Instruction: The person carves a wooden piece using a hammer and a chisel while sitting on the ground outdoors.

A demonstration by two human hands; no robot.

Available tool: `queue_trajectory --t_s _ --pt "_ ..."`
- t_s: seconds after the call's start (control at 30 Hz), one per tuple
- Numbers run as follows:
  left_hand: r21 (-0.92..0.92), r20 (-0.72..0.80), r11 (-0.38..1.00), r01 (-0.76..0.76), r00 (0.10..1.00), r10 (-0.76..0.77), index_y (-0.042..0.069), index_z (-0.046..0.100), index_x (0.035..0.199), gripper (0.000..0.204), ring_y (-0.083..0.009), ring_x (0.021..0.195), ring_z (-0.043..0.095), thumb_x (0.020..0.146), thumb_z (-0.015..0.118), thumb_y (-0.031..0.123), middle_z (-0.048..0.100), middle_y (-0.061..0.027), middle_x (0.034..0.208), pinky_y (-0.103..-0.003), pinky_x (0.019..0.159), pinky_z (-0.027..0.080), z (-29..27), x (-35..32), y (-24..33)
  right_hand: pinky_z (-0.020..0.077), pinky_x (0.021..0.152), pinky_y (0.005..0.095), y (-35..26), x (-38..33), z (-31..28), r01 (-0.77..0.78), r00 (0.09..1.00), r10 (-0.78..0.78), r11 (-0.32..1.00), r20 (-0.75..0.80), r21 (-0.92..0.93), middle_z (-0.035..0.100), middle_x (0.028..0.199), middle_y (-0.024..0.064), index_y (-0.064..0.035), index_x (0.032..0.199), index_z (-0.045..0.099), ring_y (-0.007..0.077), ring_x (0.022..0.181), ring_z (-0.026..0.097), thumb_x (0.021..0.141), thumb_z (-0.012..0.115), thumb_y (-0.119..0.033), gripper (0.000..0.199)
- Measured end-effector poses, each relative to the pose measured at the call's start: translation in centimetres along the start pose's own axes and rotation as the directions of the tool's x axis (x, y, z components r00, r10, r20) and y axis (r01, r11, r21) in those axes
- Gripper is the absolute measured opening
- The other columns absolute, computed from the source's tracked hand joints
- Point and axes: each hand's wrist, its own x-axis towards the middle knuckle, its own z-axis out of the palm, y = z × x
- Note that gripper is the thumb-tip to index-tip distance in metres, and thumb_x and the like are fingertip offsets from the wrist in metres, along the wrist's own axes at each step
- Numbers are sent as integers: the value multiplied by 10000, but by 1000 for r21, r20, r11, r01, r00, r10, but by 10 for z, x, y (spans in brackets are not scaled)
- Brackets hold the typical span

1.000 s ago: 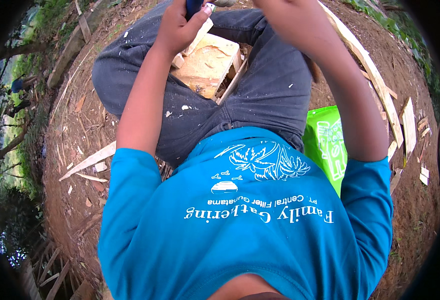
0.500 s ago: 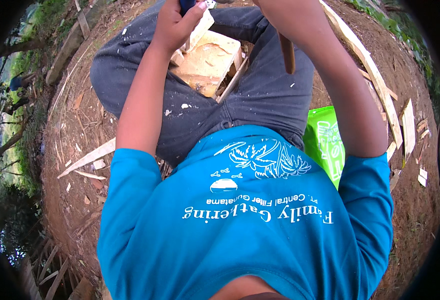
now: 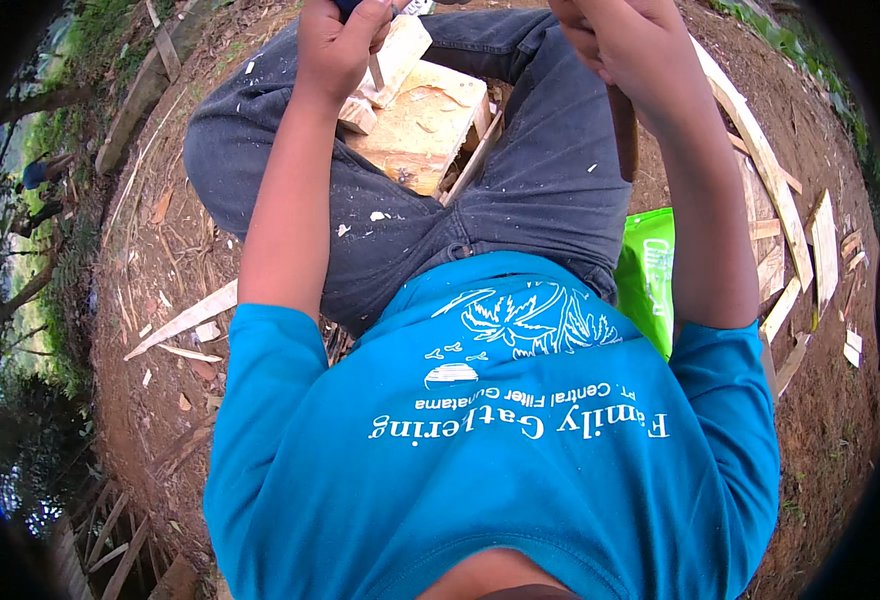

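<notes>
Left hand [image 3: 338, 48]: fingers clamped on a dark blue handle [image 3: 348, 7], partly cropped by the upper edge; thumb laid along it. Narrow strip [image 3: 376, 72]: just below the left thumb, in front of the pale block; whether it joins the handle cannot be told. Pale wood block [image 3: 401, 58]: just right of and below the left fingers, tilted, its lower end near the broad board. Small wood piece [image 3: 358, 116]: below the left fingers, at the board's left edge. Broad board [image 3: 422, 118]: between the person's legs, below and right of the left fingers, well apart from the right; chips on its face. Right hand [image 3: 635, 50]: fingers curled shut around a brown handle [image 3: 625, 135], its end projecting below them; the upper part is out of frame. Grey object [image 3: 450, 2]: between the two sets of fingers, cropped; kind not clear. Dark trousers [image 3: 550, 160]: below both hands, flecked with chips. Green bag [image 3: 646, 275]: well below the right fingers, beside the thigh. Long wood strip [image 3: 765, 170]: right of the right fingers, on brown soil [image 3: 840, 430]. Pointed wood sliver [image 3: 185, 318]: well below and left of the left fingers.
</notes>
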Motion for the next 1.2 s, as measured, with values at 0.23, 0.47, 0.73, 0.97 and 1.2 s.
queue_trajectory --t_s 0.23,0.47,0.73,0.97,1.2 --pt "97 24 993 -68 998 66 -8 564 1276 334 -88 704 579 981 592 145 641 -24 879 -242 633 458 7 4 6 296 484 198 -4 -10 -2 42 997 -45 998 70 44 440 690 -82 -88 968 550 8 557 390 1098 508 -255 216" --pt "308 -7 934 -183 981 194 -7 579 1272 354 -130 870 625 974 606 182 665 -53 1029 -298 772 504 21 5 9 460 630 325 -58 4 34 127 939 -109 991 -327 33 588 781 12 -11 1057 600 129 701 562 1089 489 -225 243" --pt "435 44 887 -157 987 153 6 606 1251 354 -107 795 577 954 629 197 645 -21 935 -295 693 467 6 3 -2 503 824 419 10 41 6 527 831 -550 730 84 -435 655 961 213 37 1129 613 304 924 658 1061 503 -196 266" --pt "407 -16 884 -228 966 257 13 610 1238 340 -113 766 564 947 638 185 636 -15 917 -295 680 464 7 1 -12 511 811 428 14 27 8 327 945 -289 836 151 -441 668 916 180 22 1132 624 304 895 667 1056 514 -203 262" --pt "387 -13 915 -118 991 134 16 581 1227 334 -111 723 551 948 638 191 613 -5 864 -293 655 454 0 3 -12 508 831 420 5 25 21 292 956 -290 916 49 -273 670 1034 196 14 1121 610 311 939 659 1053 507 -176 227"
